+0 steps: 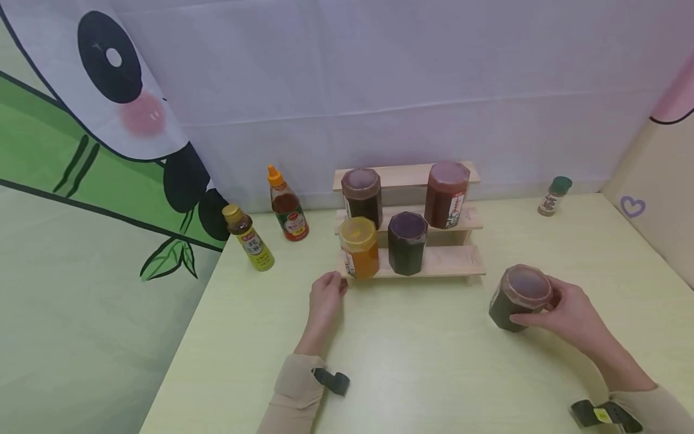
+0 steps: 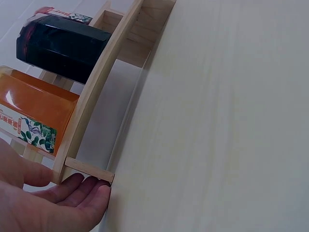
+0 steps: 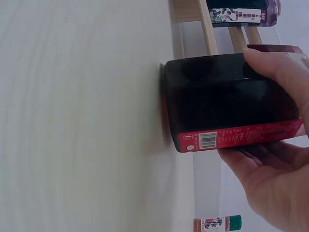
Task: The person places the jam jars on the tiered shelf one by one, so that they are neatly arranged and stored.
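Note:
My right hand (image 1: 575,313) grips a dark faceted jar (image 1: 515,304) with a translucent lid, right of the wooden tiered rack (image 1: 455,262). In the right wrist view, thumb and fingers span the jar (image 3: 227,96), whose red label carries a barcode. At the rack's front left corner, my left hand (image 1: 327,295) holds the end of the lowest step, the thumb at the board and the fingers by its leg (image 2: 89,169). That step bears an orange jar (image 1: 363,256) and a dark jar (image 1: 406,247). Higher up stand another dark jar (image 1: 363,199) and a reddish jar (image 1: 446,199).
Left of the rack stand a sauce bottle with an orange cap (image 1: 290,211) and a yellow-capped bottle (image 1: 249,238). A small green-capped shaker (image 1: 554,196) is at the back right. Behind the pale table (image 1: 412,361) hangs a printed cloth (image 1: 379,72).

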A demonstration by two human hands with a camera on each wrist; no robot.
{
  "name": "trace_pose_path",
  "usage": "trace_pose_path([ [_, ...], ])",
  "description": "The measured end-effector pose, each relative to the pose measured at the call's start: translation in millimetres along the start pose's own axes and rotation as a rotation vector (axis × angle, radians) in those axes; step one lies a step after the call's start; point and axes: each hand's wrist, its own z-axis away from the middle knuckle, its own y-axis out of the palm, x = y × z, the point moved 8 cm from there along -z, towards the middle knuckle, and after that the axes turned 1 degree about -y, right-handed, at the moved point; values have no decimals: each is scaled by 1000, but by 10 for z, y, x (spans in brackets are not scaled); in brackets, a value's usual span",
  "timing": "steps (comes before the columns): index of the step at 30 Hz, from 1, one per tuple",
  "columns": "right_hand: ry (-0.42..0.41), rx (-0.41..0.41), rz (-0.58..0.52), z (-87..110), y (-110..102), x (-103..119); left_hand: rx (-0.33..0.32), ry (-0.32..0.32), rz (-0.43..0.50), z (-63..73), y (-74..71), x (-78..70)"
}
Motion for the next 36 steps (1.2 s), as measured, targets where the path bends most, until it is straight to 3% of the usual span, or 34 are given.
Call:
trace_pose_path([
  [4, 7, -18, 8, -41, -5, 38, -1, 5, -6, -7, -2, 0],
  [11, 15, -22, -74, -148, 58, 152, 0, 2, -4, -10, 2, 17],
  [29, -29, -33, -94, -418, 97, 535, 8, -21, -4, -22, 21, 23],
  [36, 1, -48, -112, -562, 129, 608, 4, -12, -14, -26, 10, 17],
])
